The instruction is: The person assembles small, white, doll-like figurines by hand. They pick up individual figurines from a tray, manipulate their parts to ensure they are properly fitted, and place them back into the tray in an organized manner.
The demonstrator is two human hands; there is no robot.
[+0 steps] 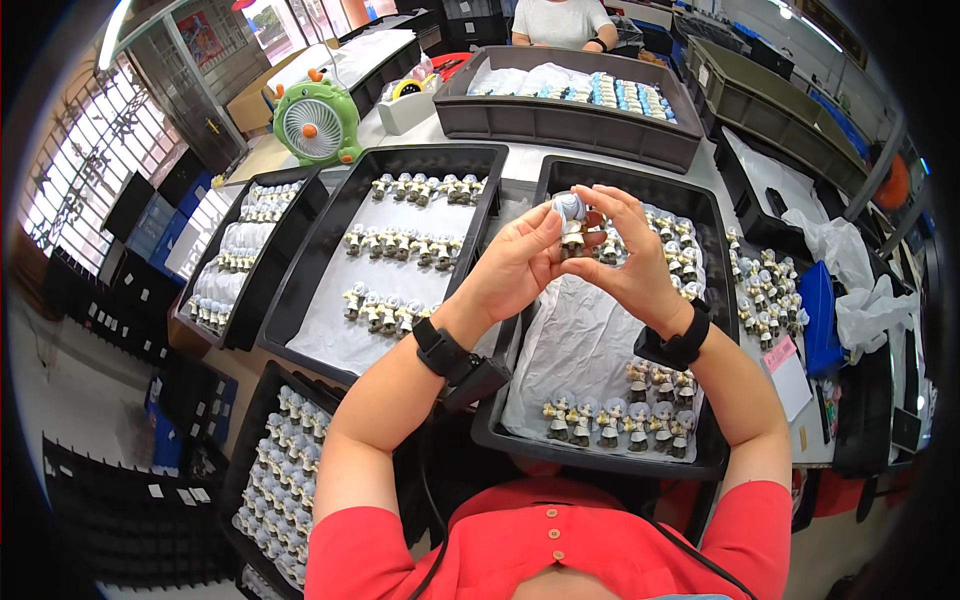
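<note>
A small figurine (571, 212) with pale blue-grey hair and a white-and-gold outfit is held upright between my two hands. My left hand (515, 262) pinches it from the left with thumb and fingers. On the other side, my right hand (632, 262) has its fingers curled round the figurine's head and body. Both hands are above a paper-lined black tray (565, 345). Inside that tray, several like figurines (610, 424) stand in rows at the near edge, and more fill its far right part, partly hidden by my right hand.
Left of my hands, another black tray (325, 290) holds three spaced rows of figurines. More filled trays stand farther left and at lower left. At the back are a green fan (316, 122) and a large grey crate (570, 135); a person (562, 22) is behind it. Loose figurines (768, 292) lie at right.
</note>
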